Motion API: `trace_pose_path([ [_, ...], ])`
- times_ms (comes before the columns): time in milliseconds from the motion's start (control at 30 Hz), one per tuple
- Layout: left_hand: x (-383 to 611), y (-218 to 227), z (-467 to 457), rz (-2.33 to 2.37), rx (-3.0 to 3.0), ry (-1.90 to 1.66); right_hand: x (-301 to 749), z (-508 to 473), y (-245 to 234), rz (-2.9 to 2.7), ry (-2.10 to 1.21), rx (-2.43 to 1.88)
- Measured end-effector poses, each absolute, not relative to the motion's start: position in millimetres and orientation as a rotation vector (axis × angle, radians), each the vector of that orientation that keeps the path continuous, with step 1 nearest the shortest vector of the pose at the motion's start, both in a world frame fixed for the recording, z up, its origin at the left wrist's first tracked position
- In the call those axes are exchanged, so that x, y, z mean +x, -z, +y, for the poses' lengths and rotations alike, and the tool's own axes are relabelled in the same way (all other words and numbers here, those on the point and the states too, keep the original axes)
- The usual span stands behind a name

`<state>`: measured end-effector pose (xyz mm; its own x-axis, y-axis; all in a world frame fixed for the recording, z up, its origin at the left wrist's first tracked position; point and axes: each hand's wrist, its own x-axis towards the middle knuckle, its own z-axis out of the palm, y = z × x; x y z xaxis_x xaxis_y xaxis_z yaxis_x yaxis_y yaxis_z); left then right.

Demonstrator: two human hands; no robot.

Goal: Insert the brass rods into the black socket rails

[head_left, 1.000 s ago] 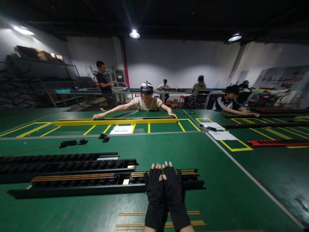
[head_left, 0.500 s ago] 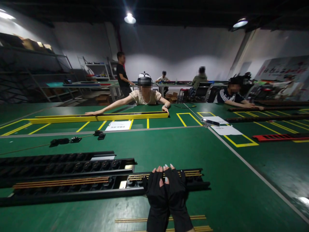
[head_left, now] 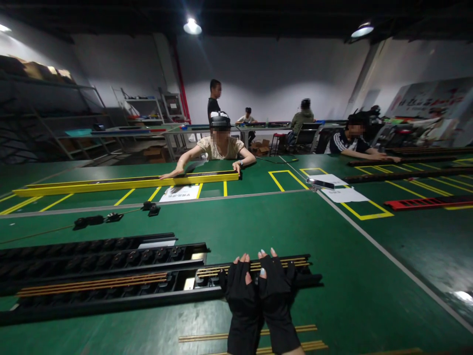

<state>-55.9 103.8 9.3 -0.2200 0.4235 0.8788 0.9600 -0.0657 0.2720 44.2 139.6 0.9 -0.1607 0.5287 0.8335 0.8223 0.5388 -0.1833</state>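
Both my hands wear black fingerless gloves and lie side by side on the right part of a long black rail (head_left: 308,281). Under my left hand (head_left: 240,288) and my right hand (head_left: 275,283), thin brass rods (head_left: 298,263) run along the rail. The fingers of each hand stretch forward over the rods, open and flat; palms and undersides are hidden. Left of my hands, copper-coloured rods (head_left: 92,284) rest on black blocks in the same rail. Nearer to me, loose brass rods (head_left: 201,338) lie on the green table (head_left: 111,330), partly covered by my forearms.
Another black rail (head_left: 148,256) with round-topped blocks lies behind. Further off are black parts on a cord (head_left: 88,222) and paper sheets (head_left: 181,193). Across the table a person (head_left: 221,145) handles a long yellow beam (head_left: 129,186). At right lies a red slotted strip (head_left: 424,202).
My right hand has shifted slightly right, away from my left, which stays nearly in place. Across the table, the yellow beam has slid left, and a standing person has moved right.
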Motion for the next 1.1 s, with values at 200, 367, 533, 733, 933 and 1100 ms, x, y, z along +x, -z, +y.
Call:
trace_pose_path([
  [200,-54,-8,106,-1.675,-1.451,1.346,47,135,-8,-1.822,0.35,-1.196],
  [367,-50,-7,109,-1.694,-1.407,1.354,51,137,-7,-1.81,0.348,-1.187],
  [533,-51,-8,110,-1.663,-1.378,1.345,52,140,-7,-1.768,0.355,-1.208],
  [733,-49,-9,110,-1.637,-1.38,1.336,58,143,-7,-1.758,0.311,-1.254],
  [933,-47,-12,110,-1.658,-1.382,1.334,58,145,-3,-1.74,0.281,-1.253],
  [1100,-47,-16,110,-1.64,-1.361,1.324,57,146,-3,-1.708,0.291,-1.22],
])
